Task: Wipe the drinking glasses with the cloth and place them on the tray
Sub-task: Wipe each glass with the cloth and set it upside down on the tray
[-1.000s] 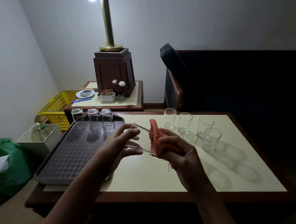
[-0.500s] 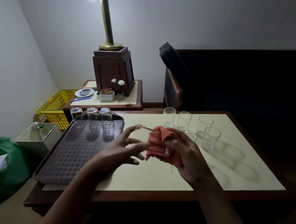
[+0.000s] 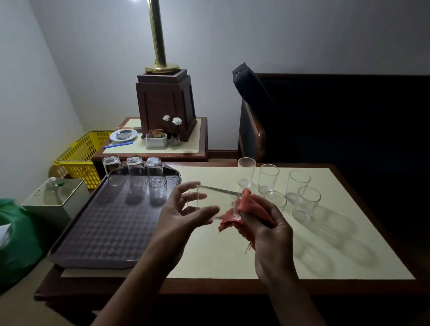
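Note:
My left hand (image 3: 182,212) holds a clear drinking glass (image 3: 212,201) on its side above the table, thumb and fingers curled round its open rim. My right hand (image 3: 268,224) grips an orange-red cloth (image 3: 250,208) and presses it against the glass's base end. A dark checkered tray (image 3: 107,231) lies at the table's left; several wiped glasses (image 3: 134,166) stand upside down along its far edge. Several more glasses (image 3: 268,179) stand upright on the table to the right of my hands.
The cream-topped table (image 3: 227,255) has a wooden edge. Behind it stands a side table with a lamp base (image 3: 166,103), a small dish and a card holder. A yellow basket (image 3: 82,156), a white box (image 3: 53,197) and a green bag (image 3: 2,239) sit on the floor at left. A dark sofa is at right.
The cloth has shifted from covering the glass's side to its base end, and more of the glass now shows between my hands. My left fingers have regripped the rim.

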Available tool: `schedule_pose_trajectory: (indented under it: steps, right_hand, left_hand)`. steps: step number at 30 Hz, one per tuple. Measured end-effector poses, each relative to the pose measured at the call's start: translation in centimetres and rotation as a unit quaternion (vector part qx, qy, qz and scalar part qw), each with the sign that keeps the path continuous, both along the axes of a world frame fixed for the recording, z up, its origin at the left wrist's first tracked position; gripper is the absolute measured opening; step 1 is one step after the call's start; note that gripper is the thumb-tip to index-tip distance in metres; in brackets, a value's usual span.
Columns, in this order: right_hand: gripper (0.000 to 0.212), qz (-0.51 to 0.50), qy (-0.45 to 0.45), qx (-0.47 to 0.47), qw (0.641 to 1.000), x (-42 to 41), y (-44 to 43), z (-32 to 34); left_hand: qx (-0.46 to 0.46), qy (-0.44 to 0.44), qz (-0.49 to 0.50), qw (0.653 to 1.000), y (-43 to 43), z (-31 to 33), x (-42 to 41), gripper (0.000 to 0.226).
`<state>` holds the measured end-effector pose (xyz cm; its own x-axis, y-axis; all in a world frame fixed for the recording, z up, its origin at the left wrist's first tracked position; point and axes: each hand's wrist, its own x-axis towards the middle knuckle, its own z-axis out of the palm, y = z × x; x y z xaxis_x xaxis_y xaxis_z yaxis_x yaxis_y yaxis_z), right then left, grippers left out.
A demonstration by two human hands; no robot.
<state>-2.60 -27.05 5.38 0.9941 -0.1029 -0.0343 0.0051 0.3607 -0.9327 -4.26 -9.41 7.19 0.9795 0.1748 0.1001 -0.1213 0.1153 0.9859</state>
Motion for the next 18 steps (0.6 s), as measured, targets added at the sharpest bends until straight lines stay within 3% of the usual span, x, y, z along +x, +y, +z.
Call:
schedule_pose_trajectory:
  steps: [2,6,10,12,14,16,18]
  right_hand:
    - [0.033,0.068,0.023,0.026,0.997,0.1,0.0,0.4]
    - [0.042,0.195,0.124,0.105,0.967,-0.1,0.0,1.2]
    - [0.037,0.160,0.036,0.108,0.981,-0.8,0.8,0.7]
    - [0.040,0.120,-0.009,0.050,0.991,-1.3,1.6,0.8]
    - [0.045,0.103,-0.036,-0.008,0.994,-1.8,2.4,0.8]
    - [0.044,0.122,-0.024,-0.002,0.992,-2.1,2.9,0.7]
    - [0.037,0.163,0.035,0.062,0.984,-1.9,2.9,1.0]
  left_hand:
    - [-0.053,0.016,-0.012,0.998,0.1,0.2,0.0,0.064]
    - [-0.075,0.013,-0.116,0.990,0.4,0.6,0.1,0.075]
    - [-0.090,0.027,-0.078,0.992,-0.3,-0.1,1.4,0.063]
    - [-0.161,0.043,-0.074,0.983,-1.5,-0.3,1.7,0.060]
    - [-0.170,0.059,-0.067,0.981,-2.5,-0.3,2.0,0.065]
    - [-0.139,0.064,-0.052,0.987,-2.7,-0.2,2.2,0.071]
    - [-0.133,0.057,-0.056,0.988,-2.4,-0.5,2.2,0.069]
